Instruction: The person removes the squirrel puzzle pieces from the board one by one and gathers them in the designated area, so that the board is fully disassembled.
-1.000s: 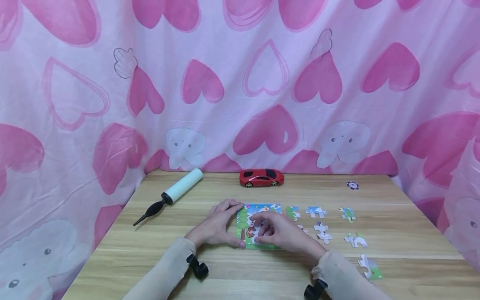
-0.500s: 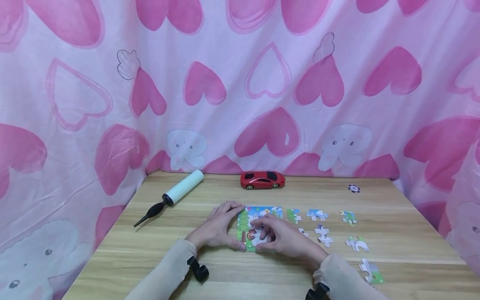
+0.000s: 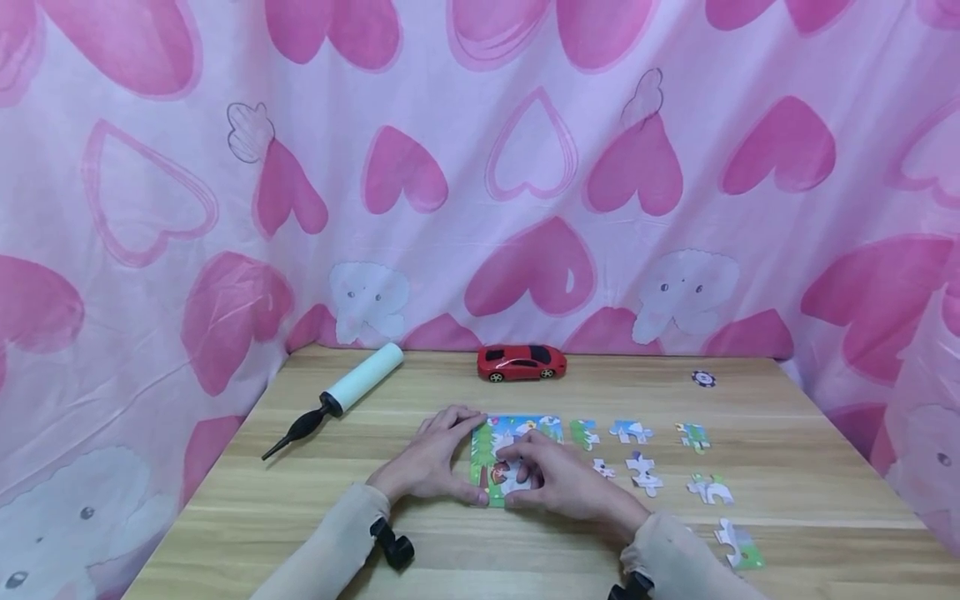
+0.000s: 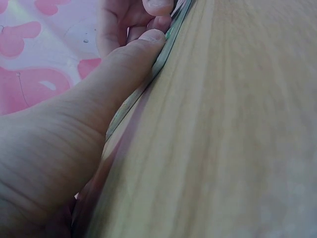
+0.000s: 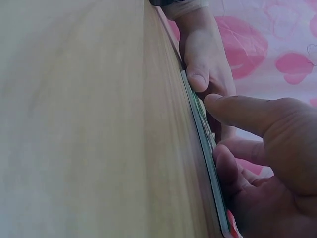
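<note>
A small jigsaw puzzle (image 3: 483,446) with a colourful cartoon picture lies flat on the wooden table. At its left side my left hand (image 3: 431,458) spreads, index finger by the top left corner and thumb by the bottom left one. My right hand (image 3: 566,479) covers the puzzle's right part, fingers bent and fingertips on the picture. In the right wrist view, the thumb (image 5: 247,111) stands apart from the other fingers, close to the board's edge (image 5: 205,144). The puzzle area beneath the right palm is hidden. The left thumb (image 4: 131,62) lies along the board's side.
Several loose jigsaw pieces (image 3: 643,473) lie in rough rows to the right, one (image 3: 738,543) nearer the front. Behind stand a red toy car (image 3: 521,363) and a poker chip (image 3: 703,379). A hand pump (image 3: 363,382) lies at left. A pink heart curtain (image 3: 405,171) surrounds the table.
The right hand has shifted slightly, its fingers lying a little further left on the puzzle. The left hand keeps its place, and the head view tilts a little.
</note>
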A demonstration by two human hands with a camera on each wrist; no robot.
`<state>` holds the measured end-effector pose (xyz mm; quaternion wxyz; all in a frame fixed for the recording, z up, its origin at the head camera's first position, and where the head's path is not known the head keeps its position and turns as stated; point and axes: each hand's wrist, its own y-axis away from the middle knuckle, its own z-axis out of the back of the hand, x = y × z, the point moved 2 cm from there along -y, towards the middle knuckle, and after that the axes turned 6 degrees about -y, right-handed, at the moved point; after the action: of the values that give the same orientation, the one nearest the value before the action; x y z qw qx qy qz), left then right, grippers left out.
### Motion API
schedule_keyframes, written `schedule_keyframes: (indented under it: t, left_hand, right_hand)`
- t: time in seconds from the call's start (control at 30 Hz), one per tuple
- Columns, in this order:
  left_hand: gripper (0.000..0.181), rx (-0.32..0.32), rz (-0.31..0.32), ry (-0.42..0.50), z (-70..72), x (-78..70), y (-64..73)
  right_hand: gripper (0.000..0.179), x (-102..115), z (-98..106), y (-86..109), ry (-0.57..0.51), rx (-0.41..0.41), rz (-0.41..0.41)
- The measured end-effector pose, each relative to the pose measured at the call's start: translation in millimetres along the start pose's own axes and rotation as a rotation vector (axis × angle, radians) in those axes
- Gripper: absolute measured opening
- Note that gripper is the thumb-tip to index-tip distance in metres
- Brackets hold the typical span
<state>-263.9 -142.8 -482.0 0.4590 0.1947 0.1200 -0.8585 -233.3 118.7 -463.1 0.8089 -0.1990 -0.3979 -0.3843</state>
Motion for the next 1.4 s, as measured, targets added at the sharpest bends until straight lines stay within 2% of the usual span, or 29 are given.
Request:
schedule_keyframes:
  t: [0.4, 0.63, 0.9, 1.07, 1.23, 1.4]
  left_hand:
    - [0.125, -0.016, -0.003, 0.016, 2.9, 2.3, 0.1]
    - [0.127, -0.019, -0.016, 0.019, 2.6, 3.9, 0.0]
    - [0.127, -0.013, -0.023, 0.010, 3.8, 2.6, 0.2]
    - [0.127, -0.014, -0.029, 0.013, 2.8, 3.0, 0.6]
    - [0.127, -0.011, -0.023, 0.014, 1.7, 2.5, 0.9]
    - [0.130, -0.015, -0.028, 0.011, 0.3, 1.2, 0.7]
  right_hand:
    - [0.052, 13, -6, -12.4, 0.075, -0.009, -0.002]
    - [0.051, 15, -7, -19.6, 0.029, -0.007, -0.026]
    - [0.050, 14, -9, -17.8, 0.087, -0.047, -0.005]
    - [0.058, 15, -9, -15.7, 0.122, -0.071, 0.013]
    - [0.057, 16, -1, -11.0, 0.107, -0.113, -0.009]
    - [0.057, 16, 19, -3.9, 0.072, -0.178, -0.012]
